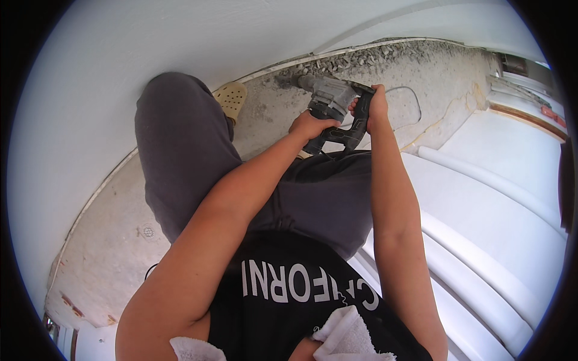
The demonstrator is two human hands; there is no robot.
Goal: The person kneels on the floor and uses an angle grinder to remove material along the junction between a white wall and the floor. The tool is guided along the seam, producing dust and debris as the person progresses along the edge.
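Observation:
A grey and black rotary hammer drill point(332, 91) lies across the space between my hands, its front end pointing left at the foot of the wall. My left hand point(309, 126) is closed round the dark lower part of its body. Round the black rear handle are wrapped the fingers of my right hand point(376, 109). The drill's nose reaches a dark, chipped patch of the concrete floor point(265, 102); the very tip is hard to make out. Broken rubble point(373, 55) lies along the wall beyond the tool.
A pale wall point(108, 96) curves along the left and far side. My bent knee and a beige clog point(231, 100) are left of the drill. A cable point(416, 99) loops on the floor to its right. White steps point(481, 204) are at my right, and a round drain point(146, 231) is at left.

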